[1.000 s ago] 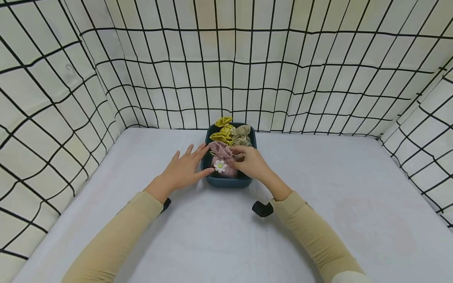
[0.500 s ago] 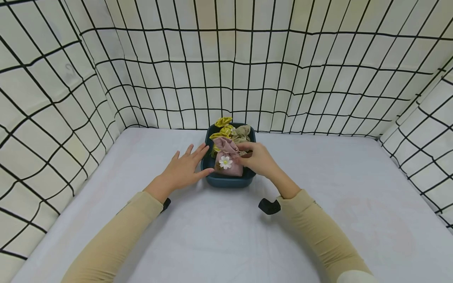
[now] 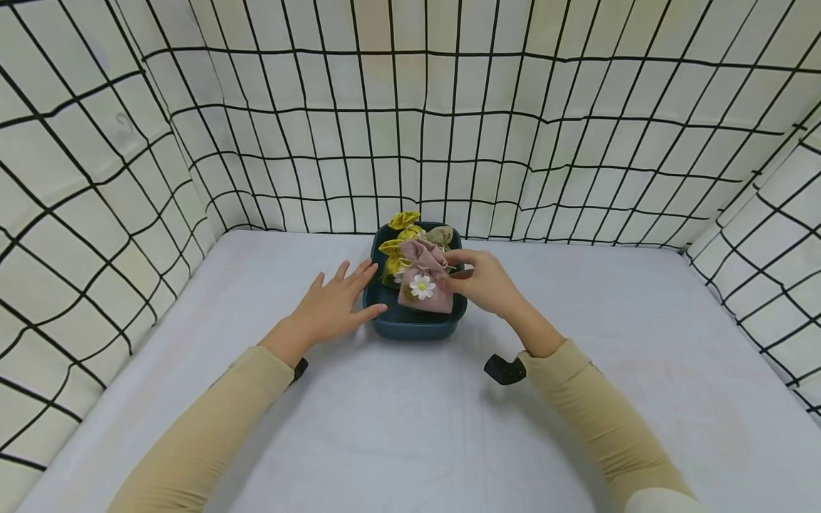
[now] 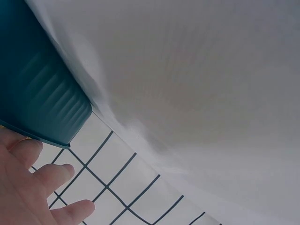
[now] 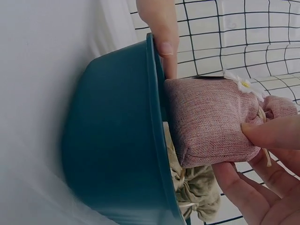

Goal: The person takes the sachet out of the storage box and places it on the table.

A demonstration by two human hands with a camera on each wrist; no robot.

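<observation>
My right hand [image 3: 489,286] pinches a small pink drawstring pouch [image 3: 437,302] by its side and neck, thumb against the cloth. A white daisy [image 3: 422,287] decorates the pouch's front. In the right wrist view the pouch [image 5: 211,119] is at the opening of a dark teal plastic bin [image 5: 117,126]. My left hand [image 3: 330,308] lies with spread fingers at the bin's left rim, as the left wrist view also shows. Inside the bin are yellow cloth pouches [image 3: 391,265] toward the back left and a beige pouch [image 3: 440,235] at the back right, partly hidden behind the pink one.
The bin stands on a white-covered table [image 3: 398,427] near its far edge. Black grid netting [image 3: 442,135] over white cloth walls the back and both sides. A black wrist device [image 3: 504,370] hangs under the right sleeve.
My right hand has moved the pink pouch to the right within the bin's outline, exposing more of the yellow pouches and covering more of the beige one. The left hand has stayed put.
</observation>
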